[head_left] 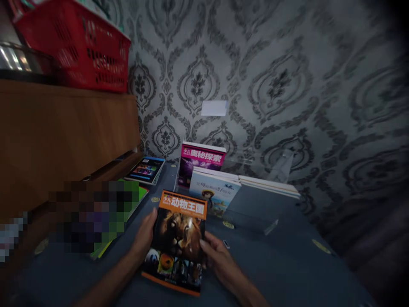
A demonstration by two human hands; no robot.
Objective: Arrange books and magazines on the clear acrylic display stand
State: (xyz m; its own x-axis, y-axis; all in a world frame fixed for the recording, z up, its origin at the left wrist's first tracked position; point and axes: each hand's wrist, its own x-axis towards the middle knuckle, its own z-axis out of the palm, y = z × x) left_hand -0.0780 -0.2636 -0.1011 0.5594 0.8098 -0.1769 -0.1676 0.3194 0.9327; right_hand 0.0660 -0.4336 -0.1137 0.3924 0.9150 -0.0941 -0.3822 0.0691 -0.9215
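Note:
Between my two hands is an orange and black book (179, 243) with a lion on its cover, tilted up with the cover facing me. My left hand (146, 234) grips its left edge, the fingers hidden behind it. My right hand (219, 258) holds the right edge, its thumb at the cover's side. Just beyond stands a clear plastic book holder (255, 213). In it a purple-pink book (203, 160) rises at the back left, and a pale blue book (214, 192) with a figure in a yellow hat leans in front. More books (268, 184) lie to the right, spines or edges up.
Left of me lie a dark book (145, 169) and a green-edged stack (128, 213), partly blurred out. A wooden cabinet (70, 140) borders the dark table (287, 264) and carries a red basket (92, 51). Patterned wallpaper (198, 81) covers the wall behind.

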